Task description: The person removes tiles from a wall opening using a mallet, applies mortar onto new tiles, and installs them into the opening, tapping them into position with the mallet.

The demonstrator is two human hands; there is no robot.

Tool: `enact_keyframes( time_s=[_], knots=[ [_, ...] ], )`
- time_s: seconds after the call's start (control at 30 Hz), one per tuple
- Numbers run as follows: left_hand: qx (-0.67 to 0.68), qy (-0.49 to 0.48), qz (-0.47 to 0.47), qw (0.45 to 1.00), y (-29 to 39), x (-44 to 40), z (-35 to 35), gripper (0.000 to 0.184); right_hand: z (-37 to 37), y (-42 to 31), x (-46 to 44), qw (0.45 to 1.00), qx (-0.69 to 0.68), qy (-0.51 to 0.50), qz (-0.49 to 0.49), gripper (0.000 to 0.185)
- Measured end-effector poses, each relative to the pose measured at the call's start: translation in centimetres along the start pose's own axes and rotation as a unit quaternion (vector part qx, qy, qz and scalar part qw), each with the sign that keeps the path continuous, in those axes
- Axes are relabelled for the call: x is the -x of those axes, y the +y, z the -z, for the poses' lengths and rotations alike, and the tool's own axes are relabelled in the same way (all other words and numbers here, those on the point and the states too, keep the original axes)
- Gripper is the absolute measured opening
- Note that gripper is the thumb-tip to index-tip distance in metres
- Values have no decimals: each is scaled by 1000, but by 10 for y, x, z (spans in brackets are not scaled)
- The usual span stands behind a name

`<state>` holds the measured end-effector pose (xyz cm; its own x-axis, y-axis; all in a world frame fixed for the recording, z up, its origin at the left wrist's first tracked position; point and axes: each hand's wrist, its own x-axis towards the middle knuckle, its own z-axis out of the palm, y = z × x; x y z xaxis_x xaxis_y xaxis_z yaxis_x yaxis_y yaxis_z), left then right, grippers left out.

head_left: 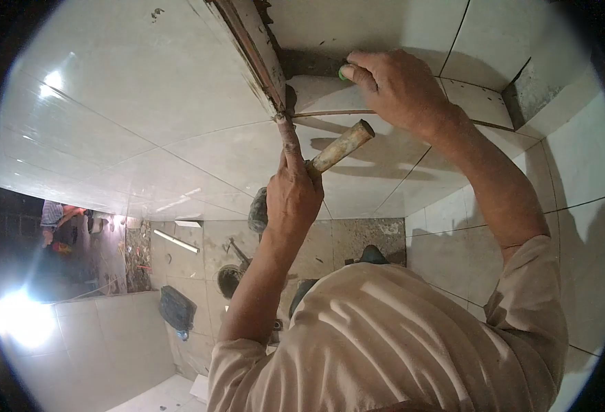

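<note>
A: Light?
B: Harsh white lamp (24,318), lower left, blown out, flaring. Glare patch on the upper-left wall (110,103).
A: Shadows?
B: Dark, thrown rightward over tiles (392,161).
A: Quality?
B: Fisheye bend, black corners; far opening (14,233) dim, hazy.

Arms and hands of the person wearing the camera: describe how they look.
The left hand and right hand are bare, with no gloves, rings or watch in sight. The beige shirt has loose, creased short sleeves without visible print.
</note>
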<state>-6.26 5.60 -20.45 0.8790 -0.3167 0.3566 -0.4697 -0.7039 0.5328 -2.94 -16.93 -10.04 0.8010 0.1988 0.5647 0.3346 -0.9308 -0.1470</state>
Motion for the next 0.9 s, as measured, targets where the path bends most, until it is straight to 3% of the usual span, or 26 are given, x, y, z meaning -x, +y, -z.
enact_keyframes(
  time_s=[0.17,0.3,0.4,0.6,0.7,0.77,0.9],
  knots=[
    [-1,7,-20,1000,1,1,0,92,6,0,-6,999,-4,-41,-18,35],
    [-14,-6,-2,1000,3,1,1,93,3,2,-5,1000,-10,-14,1,33],
    [-11,-1,3,1000,1,1,-3,102,6,-2,-3,998,-58,-25,-15,29],
    [-4,-25,15,1000,-2,-1,-3,104,-4,5,1,997,50,13,53,26],
    [-34,8,-25,999,-6,-1,-9,104,3,-6,-1,996,84,-12,32,27],
    [-17,0,-10,1000,-5,-2,-8,102,9,-11,-4,989,103,-106,-4,33],
    [-14,-20,9,1000,-3,-4,-7,102,9,-20,-2,998,34,-57,-1,27]
  ],
)
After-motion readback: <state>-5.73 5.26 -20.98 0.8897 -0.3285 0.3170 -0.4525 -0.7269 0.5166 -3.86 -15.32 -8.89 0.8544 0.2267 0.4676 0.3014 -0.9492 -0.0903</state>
